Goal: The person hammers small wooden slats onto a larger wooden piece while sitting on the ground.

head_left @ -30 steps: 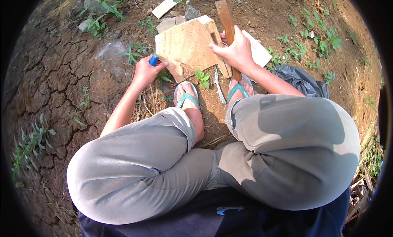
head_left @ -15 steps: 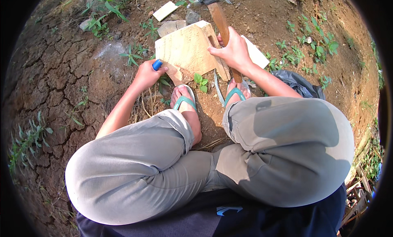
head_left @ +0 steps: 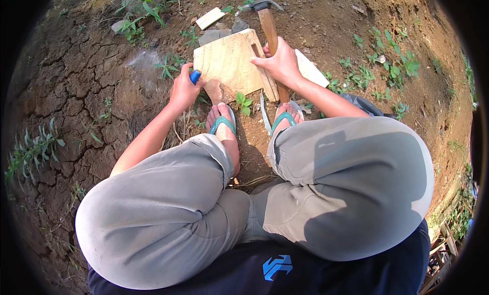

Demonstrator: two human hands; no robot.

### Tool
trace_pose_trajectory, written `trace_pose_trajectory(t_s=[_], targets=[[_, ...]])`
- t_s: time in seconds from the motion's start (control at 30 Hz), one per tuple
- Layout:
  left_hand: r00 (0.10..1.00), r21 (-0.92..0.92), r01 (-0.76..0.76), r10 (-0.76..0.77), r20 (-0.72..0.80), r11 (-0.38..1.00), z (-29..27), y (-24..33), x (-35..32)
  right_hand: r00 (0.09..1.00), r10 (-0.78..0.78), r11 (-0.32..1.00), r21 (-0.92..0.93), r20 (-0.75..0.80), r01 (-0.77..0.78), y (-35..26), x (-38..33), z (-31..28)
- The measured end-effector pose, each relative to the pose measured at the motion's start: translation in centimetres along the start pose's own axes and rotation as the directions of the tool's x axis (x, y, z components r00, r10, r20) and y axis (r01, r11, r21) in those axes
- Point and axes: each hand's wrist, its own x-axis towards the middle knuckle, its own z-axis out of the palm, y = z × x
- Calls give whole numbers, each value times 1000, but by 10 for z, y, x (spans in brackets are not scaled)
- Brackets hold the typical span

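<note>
I squat on bare earth with a pale wooden board (head_left: 232,66) lying in front of my feet. My left hand (head_left: 184,89) is closed around a small tool with a blue handle (head_left: 195,76) at the board's left edge. My right hand (head_left: 279,65) rests on the board's right edge, fingers over the wooden handle of a claw hammer (head_left: 267,21) that lies on the ground pointing away from me. A curved metal blade (head_left: 265,119) lies between my sandalled feet.
A small wood offcut (head_left: 210,18) and a grey stone (head_left: 239,25) lie beyond the board. A flat pale piece (head_left: 311,68) sits right of my hand. Cracked dry soil (head_left: 76,91) spreads left; low weeds (head_left: 392,66) grow on the right.
The view has shifted so the board and hammer sit lower in the picture. My right hand has slid slightly along the hammer handle; my left hand keeps hold of the blue-handled tool.
</note>
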Motion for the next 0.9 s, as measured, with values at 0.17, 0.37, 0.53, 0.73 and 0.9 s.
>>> trace_pose_trajectory(t_s=[0.17, 0.37, 0.53, 0.73, 0.9], targets=[[999, 52, -37, 36, 33, 998, -3, -4, -2, 1000, -24, 998, 56, 10, 23, 10, -1, -6], [997, 127, 32, -40, 67, 991, -13, 13, 7, 997, -67, 992, 107, 33, 63, 7, 3, -11], [999, 164, 15, -23, 41, 986, -4, 4, 1, 986, -122, 970, 226, 117, 93, 21, 4, -15], [997, 179, 3, -17, 75, 984, -11, 8, 5, 985, -113, 973, 215, 127, 84, 23, 5, -13], [990, 123, 30, -46, 134, 992, -9, 5, 6, 983, -87, 983, 175, 159, 59, 21, 5, -13]])
